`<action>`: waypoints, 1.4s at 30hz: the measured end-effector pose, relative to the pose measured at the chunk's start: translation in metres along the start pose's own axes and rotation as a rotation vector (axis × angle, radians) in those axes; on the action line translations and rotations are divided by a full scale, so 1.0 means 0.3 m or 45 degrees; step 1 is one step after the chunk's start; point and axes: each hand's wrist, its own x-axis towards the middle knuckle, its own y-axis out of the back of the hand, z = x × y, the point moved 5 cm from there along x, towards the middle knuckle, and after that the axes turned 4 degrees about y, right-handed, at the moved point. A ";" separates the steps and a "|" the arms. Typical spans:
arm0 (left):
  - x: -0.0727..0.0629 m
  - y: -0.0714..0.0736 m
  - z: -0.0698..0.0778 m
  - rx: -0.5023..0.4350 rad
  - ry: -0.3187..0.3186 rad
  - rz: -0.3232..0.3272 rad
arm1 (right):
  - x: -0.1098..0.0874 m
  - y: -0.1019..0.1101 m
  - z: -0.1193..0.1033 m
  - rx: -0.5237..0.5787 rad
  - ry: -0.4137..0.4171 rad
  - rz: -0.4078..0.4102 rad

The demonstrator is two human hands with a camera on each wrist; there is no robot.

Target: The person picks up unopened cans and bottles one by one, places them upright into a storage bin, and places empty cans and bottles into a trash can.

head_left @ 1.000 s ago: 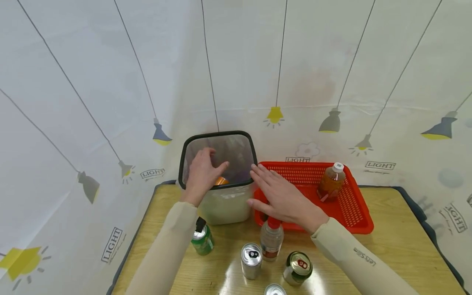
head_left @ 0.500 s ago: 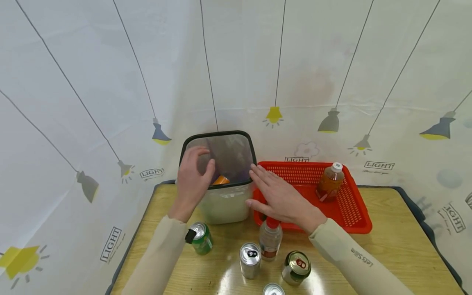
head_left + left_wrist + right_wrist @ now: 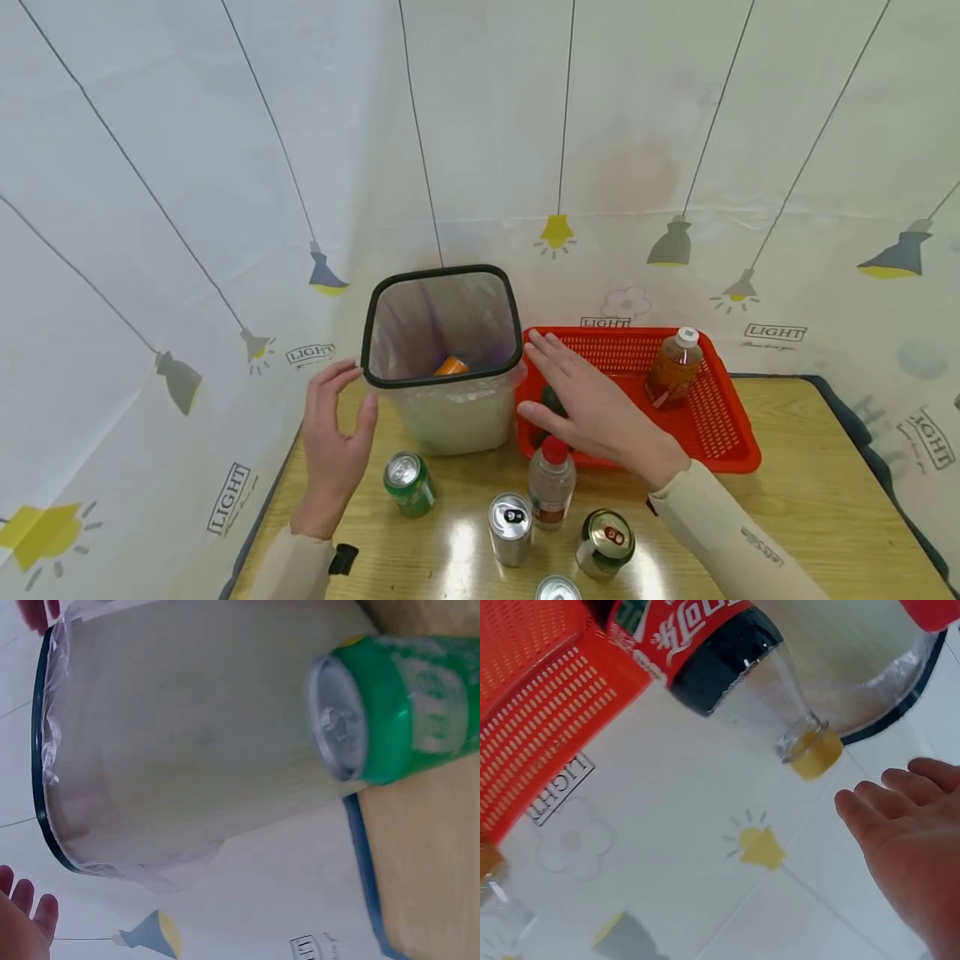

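My left hand [image 3: 337, 450] holds nothing, fingers loosely bent, just left of a bag-lined bin [image 3: 457, 417] with a black rim. Its fingertips are close to that rim; I cannot tell if they touch. An orange thing [image 3: 452, 367] lies inside the bin. Beside this hand stands a green can [image 3: 412, 709]. With fingers extended and nothing held, my right hand [image 3: 600, 408] hovers over the left part of a red basket [image 3: 712, 408]. Below it a bottle with a red label and yellow cap [image 3: 817, 754] shows in the right wrist view, largely hidden in the head view.
A bottle of amber drink [image 3: 673, 371] stands in the basket. In front are a clear red-capped bottle [image 3: 552, 483], a silver can [image 3: 511, 529], a gold-topped can [image 3: 606, 543] and another can [image 3: 558, 588] at the lower edge. A printed curtain [image 3: 480, 125] hangs behind the table.
My left hand has come out over the bin's opening, moving left and toward me, now beside the bin. The right hand has hardly shifted. The orange thing stays in the bin.
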 end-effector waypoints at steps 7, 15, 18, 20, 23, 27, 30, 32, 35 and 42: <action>-0.157 0.026 -0.018 -0.004 0.038 -0.006 | -0.155 0.014 0.042 0.077 -0.104 0.136; -0.294 0.017 -0.070 -0.002 0.250 -0.088 | -0.357 -0.008 0.081 0.075 -0.186 0.199; -0.324 0.014 -0.072 -0.023 0.300 -0.106 | -0.428 -0.026 0.092 0.063 -0.217 0.202; -0.338 0.011 -0.070 -0.044 0.340 -0.120 | -0.472 -0.039 0.101 0.044 -0.239 0.211; -0.359 0.004 -0.066 -0.051 0.390 -0.140 | -0.528 -0.063 0.117 0.006 -0.277 0.222; -0.386 -0.015 -0.055 -0.052 0.395 -0.183 | -0.577 -0.102 0.136 0.073 -0.323 0.185; -0.405 -0.037 -0.046 -0.052 0.328 -0.234 | -0.601 -0.135 0.150 0.205 -0.382 0.135; -0.417 -0.053 -0.042 -0.038 0.282 -0.273 | -0.615 -0.158 0.159 0.278 -0.442 0.094; -0.432 -0.076 -0.039 -0.037 0.237 -0.318 | -0.636 -0.193 0.171 0.339 -0.498 0.076; -0.449 -0.117 -0.025 -0.098 0.197 -0.324 | -0.663 -0.307 0.194 0.383 -0.506 0.055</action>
